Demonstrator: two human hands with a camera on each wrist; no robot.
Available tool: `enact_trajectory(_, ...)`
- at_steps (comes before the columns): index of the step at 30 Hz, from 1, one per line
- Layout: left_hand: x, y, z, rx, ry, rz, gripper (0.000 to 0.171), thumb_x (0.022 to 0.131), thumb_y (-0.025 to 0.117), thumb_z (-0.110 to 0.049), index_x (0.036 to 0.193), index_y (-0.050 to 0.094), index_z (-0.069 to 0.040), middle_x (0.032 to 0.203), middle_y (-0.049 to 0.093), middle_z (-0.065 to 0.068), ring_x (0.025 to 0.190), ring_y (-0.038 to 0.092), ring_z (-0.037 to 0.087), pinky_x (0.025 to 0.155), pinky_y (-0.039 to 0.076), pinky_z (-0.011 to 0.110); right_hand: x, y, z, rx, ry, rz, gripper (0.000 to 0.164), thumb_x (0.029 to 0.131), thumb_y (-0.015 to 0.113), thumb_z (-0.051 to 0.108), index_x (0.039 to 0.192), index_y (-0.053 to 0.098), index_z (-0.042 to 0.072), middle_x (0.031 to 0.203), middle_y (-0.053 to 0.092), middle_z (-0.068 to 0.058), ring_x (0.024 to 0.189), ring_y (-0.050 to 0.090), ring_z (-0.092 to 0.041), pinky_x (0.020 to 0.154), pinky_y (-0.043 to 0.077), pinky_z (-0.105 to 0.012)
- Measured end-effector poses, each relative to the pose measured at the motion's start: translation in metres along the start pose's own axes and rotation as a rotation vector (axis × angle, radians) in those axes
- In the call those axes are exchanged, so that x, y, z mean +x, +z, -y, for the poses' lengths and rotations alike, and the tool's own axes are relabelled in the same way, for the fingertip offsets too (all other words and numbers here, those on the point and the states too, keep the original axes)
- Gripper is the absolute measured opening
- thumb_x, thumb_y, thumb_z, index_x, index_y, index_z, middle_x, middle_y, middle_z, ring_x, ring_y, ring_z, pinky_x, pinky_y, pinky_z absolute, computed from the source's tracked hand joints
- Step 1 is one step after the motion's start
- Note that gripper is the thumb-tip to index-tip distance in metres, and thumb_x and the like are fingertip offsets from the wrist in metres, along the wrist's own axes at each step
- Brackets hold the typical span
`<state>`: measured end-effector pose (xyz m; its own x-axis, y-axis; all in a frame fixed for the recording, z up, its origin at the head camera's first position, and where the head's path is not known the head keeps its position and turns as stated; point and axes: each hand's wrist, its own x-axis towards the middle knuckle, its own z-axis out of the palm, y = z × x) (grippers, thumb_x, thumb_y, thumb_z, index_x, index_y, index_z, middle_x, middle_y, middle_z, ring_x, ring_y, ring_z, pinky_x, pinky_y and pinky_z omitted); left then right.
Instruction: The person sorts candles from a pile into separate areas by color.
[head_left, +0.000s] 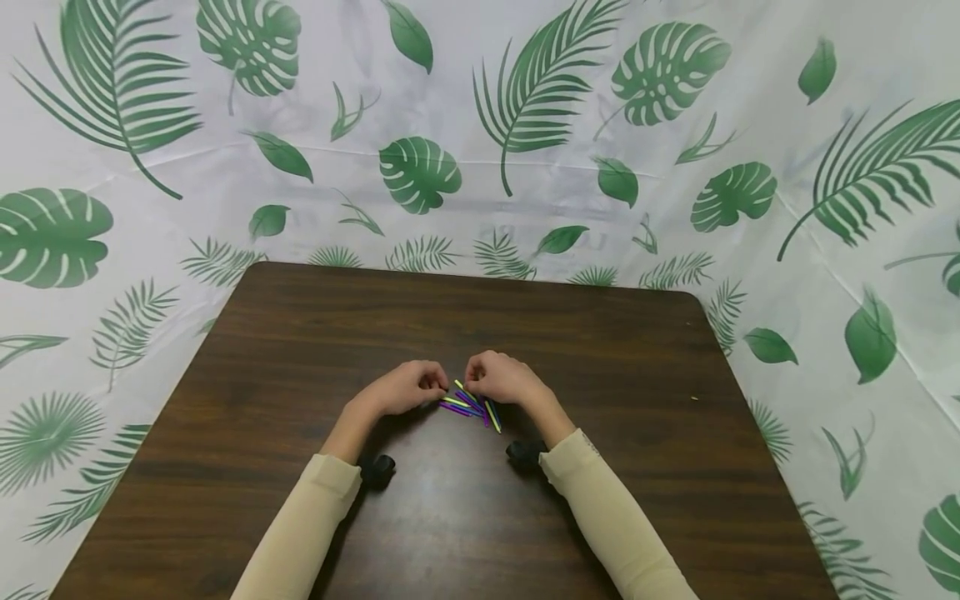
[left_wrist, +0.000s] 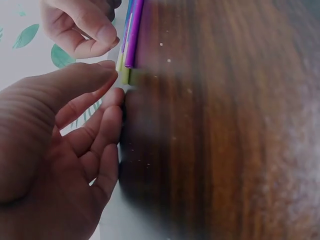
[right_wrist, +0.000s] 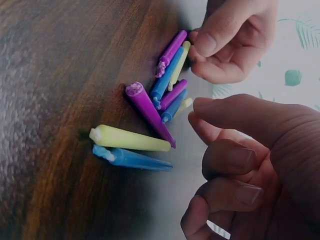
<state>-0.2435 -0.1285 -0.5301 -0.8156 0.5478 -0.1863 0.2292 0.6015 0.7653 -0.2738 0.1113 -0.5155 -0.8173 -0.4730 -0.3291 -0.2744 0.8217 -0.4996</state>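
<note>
Several slim, tapered, candle-like sticks in purple, blue and yellow lie in a loose pile on the brown table, between the two hands. My left hand [head_left: 408, 387] is at the pile's left side, thumb and fingers loosely bent by the ends of a purple stick [left_wrist: 134, 37] and a yellow stick [right_wrist: 180, 65]. From the right, my right hand [head_left: 506, 379] comes with thumb and forefinger close together beside the pile; its other fingers curl loosely. Neither hand shows a stick in its grasp. Nearest the right wrist camera lie a yellow stick [right_wrist: 130, 138] and a blue stick [right_wrist: 137, 160], side by side.
The dark wood-grain table [head_left: 450, 517] stands against a white cloth with green leaf prints [head_left: 420, 175]. A tiny yellow piece [head_left: 694, 398] lies near the table's right side. Black wrist-worn devices [head_left: 377, 472] hang beneath the wrists.
</note>
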Motion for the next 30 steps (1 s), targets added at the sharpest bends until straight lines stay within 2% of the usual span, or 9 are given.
enact_trajectory(7, -0.0009, 0.0017, 0.0027, -0.029, 0.038, 0.006, 0.011, 0.108, 0.067, -0.018, 0.114, 0.073, -0.012, 0.1, 0.069, 0.002, 0.088, 0.062, 0.015, 0.079, 0.054, 0.034, -0.0005, 0.0018, -0.0005, -0.012, 0.0, -0.001, 0.009, 0.1, 0.074, 0.03, 0.098, 0.075, 0.022, 0.084, 0.07, 0.004, 0.075, 0.061, -0.017, 0.069, 0.047, -0.037)
enact_trajectory(14, -0.0017, 0.0028, 0.0056, -0.021, 0.065, -0.02, 0.009, 0.107, 0.068, -0.018, 0.111, 0.074, -0.012, 0.099, 0.067, 0.002, 0.086, 0.06, 0.014, 0.079, 0.052, 0.034, 0.0007, 0.0034, -0.0014, -0.023, 0.009, -0.007, 0.009, 0.1, 0.074, 0.031, 0.096, 0.075, 0.023, 0.084, 0.069, 0.004, 0.074, 0.062, -0.017, 0.069, 0.047, -0.037)
enact_trajectory(21, -0.0023, 0.0039, 0.0064, 0.005, 0.062, -0.033, 0.007, 0.107, 0.069, -0.019, 0.106, 0.074, -0.015, 0.099, 0.064, 0.001, 0.086, 0.059, 0.013, 0.081, 0.051, 0.034, 0.0014, 0.0042, 0.0004, -0.056, 0.012, -0.013, 0.009, 0.099, 0.074, 0.031, 0.096, 0.074, 0.023, 0.082, 0.068, 0.003, 0.072, 0.061, -0.017, 0.068, 0.046, -0.036)
enact_trajectory(30, -0.0043, 0.0045, 0.0072, 0.008, 0.093, -0.042, 0.008, 0.106, 0.07, -0.016, 0.099, 0.072, -0.012, 0.099, 0.062, 0.004, 0.084, 0.056, 0.013, 0.079, 0.05, 0.031, 0.0002, 0.0051, 0.0044, -0.07, 0.017, -0.01, 0.01, 0.098, 0.075, 0.031, 0.095, 0.07, 0.022, 0.081, 0.067, 0.004, 0.07, 0.06, -0.017, 0.066, 0.044, -0.036)
